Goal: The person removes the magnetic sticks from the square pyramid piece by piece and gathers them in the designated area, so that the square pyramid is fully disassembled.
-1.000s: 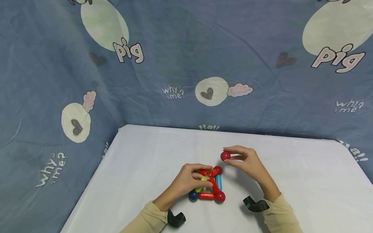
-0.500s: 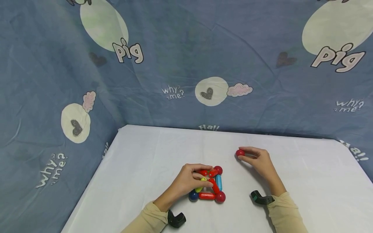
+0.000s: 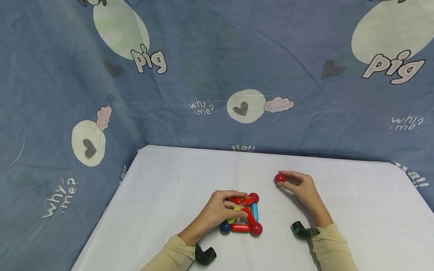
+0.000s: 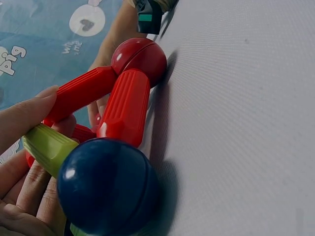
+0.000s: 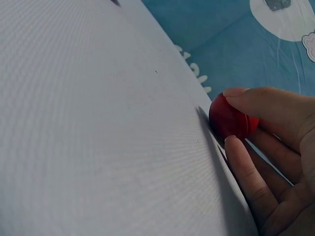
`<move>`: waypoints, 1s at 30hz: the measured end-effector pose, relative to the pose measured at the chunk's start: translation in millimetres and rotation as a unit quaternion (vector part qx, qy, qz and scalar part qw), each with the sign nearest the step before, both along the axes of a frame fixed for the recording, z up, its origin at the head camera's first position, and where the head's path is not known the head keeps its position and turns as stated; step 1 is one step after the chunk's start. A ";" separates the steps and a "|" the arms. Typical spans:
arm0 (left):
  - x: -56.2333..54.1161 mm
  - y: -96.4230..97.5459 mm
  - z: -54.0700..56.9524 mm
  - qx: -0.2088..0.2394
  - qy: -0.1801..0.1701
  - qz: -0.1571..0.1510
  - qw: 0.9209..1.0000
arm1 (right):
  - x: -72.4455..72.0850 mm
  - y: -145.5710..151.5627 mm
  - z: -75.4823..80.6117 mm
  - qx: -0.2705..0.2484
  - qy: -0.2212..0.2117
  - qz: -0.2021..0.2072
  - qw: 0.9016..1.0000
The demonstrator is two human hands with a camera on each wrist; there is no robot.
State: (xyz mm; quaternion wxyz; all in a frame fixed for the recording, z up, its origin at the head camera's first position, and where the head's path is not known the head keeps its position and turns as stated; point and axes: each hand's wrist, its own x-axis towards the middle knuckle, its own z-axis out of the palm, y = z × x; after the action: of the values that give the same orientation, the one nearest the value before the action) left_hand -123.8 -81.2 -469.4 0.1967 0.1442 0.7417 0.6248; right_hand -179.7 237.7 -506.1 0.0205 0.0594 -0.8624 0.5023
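Observation:
My left hand (image 3: 218, 210) holds the leaning upper rods of a frame built from magnetic rods and balls. A red rod (image 4: 83, 91) lies under the thumb, and a yellow-green rod (image 4: 47, 145) meets the fingers below it. At the frame's near corners are a dark blue ball (image 3: 225, 227) and a red ball (image 3: 255, 229), joined by another red rod (image 3: 240, 228). A light blue rod (image 3: 254, 212) runs to the far red ball (image 3: 253, 198). The far left corner is hidden by the hand. Off to the right, my right hand (image 3: 301, 187) pinches a loose red ball (image 5: 229, 115) between thumb and fingers, low over the tabletop.
A white cloth covers the table (image 3: 176, 169). Behind and left of it hangs a blue printed curtain (image 3: 203, 75). Black wrist devices are on the left wrist (image 3: 205, 255) and right wrist (image 3: 304, 230).
My right hand has moved right and down, carrying the loose red ball away from the frame, and stays still over the last half second. My left hand and the frame have not moved.

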 end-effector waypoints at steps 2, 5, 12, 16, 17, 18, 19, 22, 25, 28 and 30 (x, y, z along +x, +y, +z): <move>-0.3 -0.1 0.1 0.001 -0.001 0.000 1.000 | -0.7 -0.1 -1.1 -0.002 0.001 0.001 1.000; -0.6 -0.4 0.3 0.002 0.000 -0.003 1.000 | -1.6 -0.3 -1.6 -0.003 0.002 0.002 1.000; -1.7 -0.2 0.4 0.000 0.003 -0.002 1.000 | 1.4 -2.8 6.5 -0.018 0.035 -0.034 0.999; -1.8 1.4 0.4 -0.003 -0.005 -0.003 1.000 | 10.7 -11.2 28.9 -0.087 0.144 -0.088 0.982; -1.9 1.6 0.5 -0.002 -0.006 -0.003 1.000 | 14.4 -15.0 34.7 -0.104 0.171 -0.077 0.977; -2.0 1.7 0.6 -0.003 -0.006 -0.002 1.000 | 19.0 -20.0 39.8 -0.110 0.188 -0.055 0.974; -2.2 1.6 0.5 -0.002 -0.005 -0.001 1.000 | 24.1 -25.4 42.8 -0.106 0.195 -0.019 0.975; -2.9 0.6 0.3 0.000 0.003 0.001 1.000 | 40.6 -44.0 39.9 -0.066 0.158 0.115 0.979; -3.8 -0.7 -1.2 0.001 0.016 -0.002 1.000 | 53.5 -59.6 26.7 0.003 0.095 0.200 0.975; -4.1 -1.8 -2.9 0.003 0.026 -0.009 1.000 | 61.0 -67.4 15.5 0.045 0.047 0.225 0.972; -4.0 -2.4 -3.9 0.004 0.030 -0.014 0.999 | 63.4 -68.9 10.9 0.053 0.034 0.229 0.971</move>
State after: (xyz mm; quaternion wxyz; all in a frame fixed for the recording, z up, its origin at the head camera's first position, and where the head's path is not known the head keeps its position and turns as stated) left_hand -127.8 -83.7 -473.3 0.1826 0.1739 0.7424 0.6207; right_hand -116.2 168.9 -495.2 -0.0691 0.2729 -0.8503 0.4447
